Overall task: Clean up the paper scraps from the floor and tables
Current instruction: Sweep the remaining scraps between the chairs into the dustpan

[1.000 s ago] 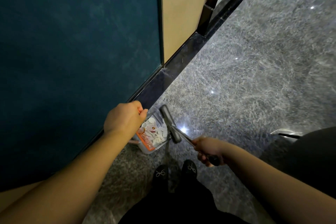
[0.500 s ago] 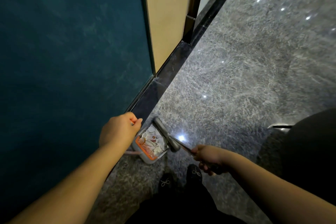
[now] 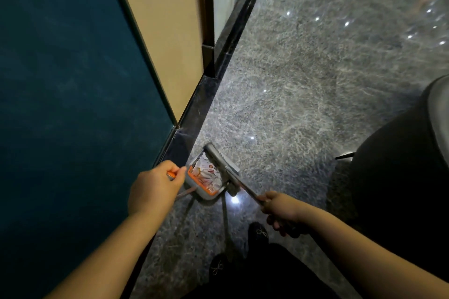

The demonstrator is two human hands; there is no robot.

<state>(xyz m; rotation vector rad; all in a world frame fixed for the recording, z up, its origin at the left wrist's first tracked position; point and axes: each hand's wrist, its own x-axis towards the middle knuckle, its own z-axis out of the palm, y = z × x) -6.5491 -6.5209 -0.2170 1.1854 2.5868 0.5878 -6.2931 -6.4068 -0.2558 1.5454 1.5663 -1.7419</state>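
Head view, lower centre: left hand point(image 3: 155, 188) grips the dustpan point(image 3: 206, 181) handle, right hand point(image 3: 279, 211) grips the broom point(image 3: 222, 165) stick; paper scraps point(image 3: 206, 172) remain in the pan, which has shifted slightly along the floor point(image 3: 303, 104), suggesting collection near complete

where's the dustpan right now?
Head view, lower centre: the dustpan is down by the floor next to the dark baseboard, its handle held by the left hand, with the broom head at its right edge.
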